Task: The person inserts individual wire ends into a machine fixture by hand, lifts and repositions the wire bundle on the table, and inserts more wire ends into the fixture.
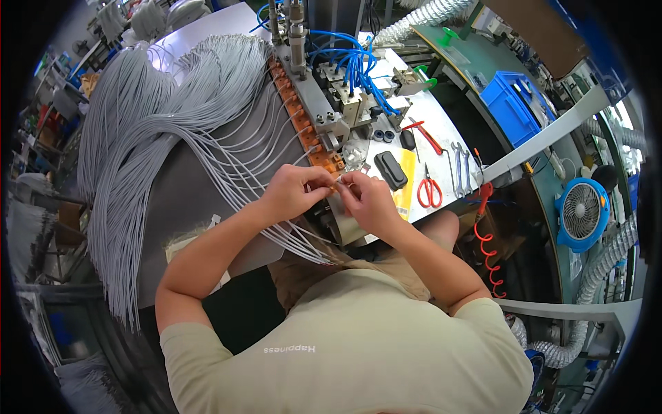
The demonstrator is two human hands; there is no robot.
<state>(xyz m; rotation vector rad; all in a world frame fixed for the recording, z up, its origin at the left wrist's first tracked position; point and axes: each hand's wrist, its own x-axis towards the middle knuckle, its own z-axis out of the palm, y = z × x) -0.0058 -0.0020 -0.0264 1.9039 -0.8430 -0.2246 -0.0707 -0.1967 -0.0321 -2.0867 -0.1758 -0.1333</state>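
A: Hands, two. State of each?
B: Left hand (298, 191): thumb and forefinger pressed together at the tips. Right hand (372, 201): likewise, thumb and forefinger closed. Both pinch one small pale piece (338, 179).
A: Location and kind of the piece?
B: Between the two hands, at the fingertips. Kind: too small to tell.
A: Left of the left hand?
B: Grey cables (200, 124), one large bundle, spread over a grey bench (196, 200); some strands pass just beside the left hand and under its forearm.
A: Beyond the hands?
B: Orange strip (299, 116), one, its near end just past the fingertips; single cables run to it. Beyond and to the right, metal machinery (352, 105) with blue tubes (358, 67).
A: Right of the right hand?
B: White bench (441, 117). On it, nearest the hand: black case (391, 170), oblong, one, beside a yellow sheet (408, 185). Next outward: scissors (429, 194), red handles; then wrenches (458, 167), metal, side by side.
A: Farther right?
B: Red coiled hose (486, 254), hanging; blue fan (583, 212), round, well apart from the hand.
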